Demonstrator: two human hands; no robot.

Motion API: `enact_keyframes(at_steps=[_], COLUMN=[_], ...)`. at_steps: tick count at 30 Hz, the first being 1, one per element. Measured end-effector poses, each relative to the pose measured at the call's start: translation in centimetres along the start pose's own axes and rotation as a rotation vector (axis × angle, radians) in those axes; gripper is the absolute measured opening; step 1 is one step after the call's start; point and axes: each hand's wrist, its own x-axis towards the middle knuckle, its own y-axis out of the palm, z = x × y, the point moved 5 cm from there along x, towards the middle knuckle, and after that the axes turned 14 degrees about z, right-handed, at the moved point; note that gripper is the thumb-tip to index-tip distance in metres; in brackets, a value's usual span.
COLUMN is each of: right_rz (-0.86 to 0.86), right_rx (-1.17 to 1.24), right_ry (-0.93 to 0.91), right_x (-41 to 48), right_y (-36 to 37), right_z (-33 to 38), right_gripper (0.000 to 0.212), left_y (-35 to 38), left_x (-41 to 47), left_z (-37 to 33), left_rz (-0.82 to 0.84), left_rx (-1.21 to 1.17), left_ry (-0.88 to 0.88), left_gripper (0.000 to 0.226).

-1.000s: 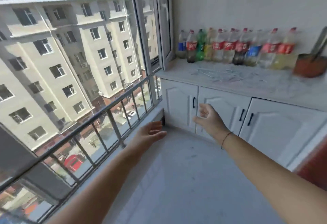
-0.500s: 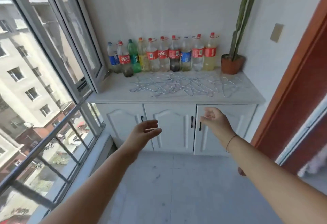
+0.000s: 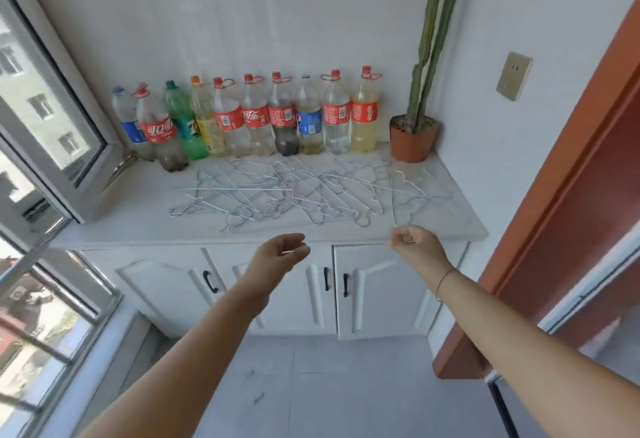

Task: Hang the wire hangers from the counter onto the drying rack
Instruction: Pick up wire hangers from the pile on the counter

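Ten plastic bottles are standing in one row against the wall at the back of the counter, with one potted cactus just beside them on the right. The wire hangers are lying in a single tangled heap on the counter in front of the bottles, too overlapped to count. The left hand and right hand are hovering before the counter's front edge. The left fingers are lying half open and the right ones are curling loosely, neither holding or touching anything.

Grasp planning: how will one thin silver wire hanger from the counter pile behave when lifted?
Probably light and springy: the thin silver wire hangers are bare slender wire. Likely to snag neighbours, since they lie overlapped on the white counter.
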Motion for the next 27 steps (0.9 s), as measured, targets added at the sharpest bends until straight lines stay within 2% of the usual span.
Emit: enact_keyframes(at_steps=[7, 22, 27], right_rz=[0.040, 0.218, 0.259], right_rx=[-0.079, -0.348, -0.326], right_ry=[0.047, 0.213, 0.255], right_x=[10.6, 28.4, 31.9], right_y=[-2.9, -1.4, -0.1], right_z=[-3.1, -8.6, -9.9], right_gripper=[0.014, 0.012, 0.012], left_y=[0.2, -3.6, -6.7], left_x=[9.6, 27.6, 31.6], left_z=[1.8, 7.0, 8.6], left_rz=[-0.008, 0.009, -0.076], left_rx=[-0.036, -0.129, -0.330], left_ry=[-0.068, -0.237, -0.344], left_gripper=[0.025, 0.023, 0.024])
